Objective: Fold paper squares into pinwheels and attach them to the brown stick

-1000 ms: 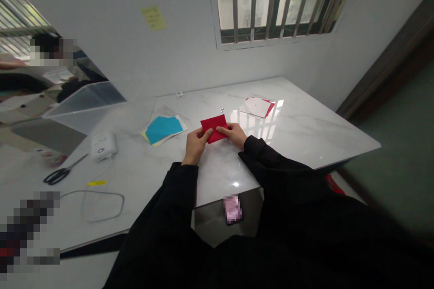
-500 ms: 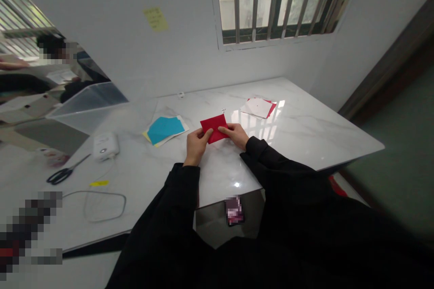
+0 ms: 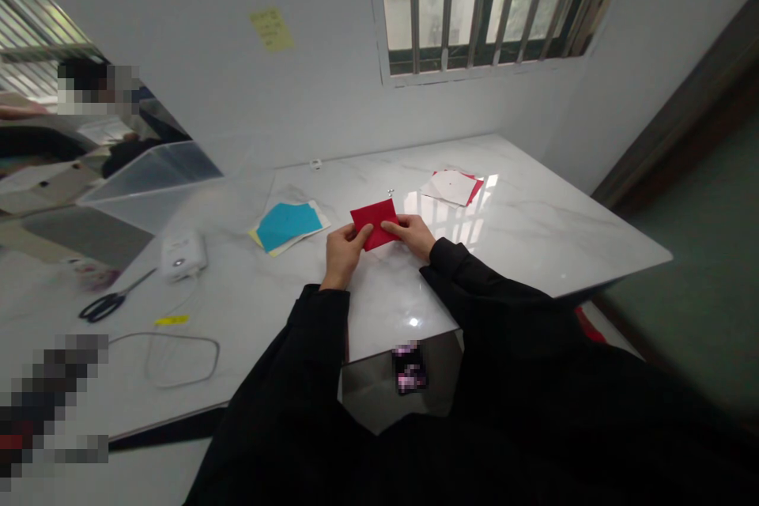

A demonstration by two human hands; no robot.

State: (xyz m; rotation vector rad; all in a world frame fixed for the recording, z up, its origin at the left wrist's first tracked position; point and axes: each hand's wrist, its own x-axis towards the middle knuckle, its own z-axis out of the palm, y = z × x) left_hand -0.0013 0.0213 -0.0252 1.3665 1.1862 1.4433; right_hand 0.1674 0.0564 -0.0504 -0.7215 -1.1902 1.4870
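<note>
A small flat piece of red paper (image 3: 375, 220), roughly square, is held up over the white marbled table (image 3: 534, 229). My left hand (image 3: 344, 253) pinches its lower left part, the thumb lying across the front. On the right side my right hand (image 3: 415, 236) grips it with the thumb pressed on its face. The fingers behind the paper are hidden. Left of my hands lies a stack of blue paper (image 3: 289, 226) with white and yellow sheets under it. Farther back on the right rest white paper pieces (image 3: 453, 187) over red ones.
Scissors (image 3: 107, 304), a white device (image 3: 183, 257) with a cable, and a yellow strip (image 3: 172, 320) lie on the left. A clear plastic panel (image 3: 171, 174) stands at the back left. Tiny shiny bits (image 3: 390, 192) lie beyond the red paper. Another person is at the far left.
</note>
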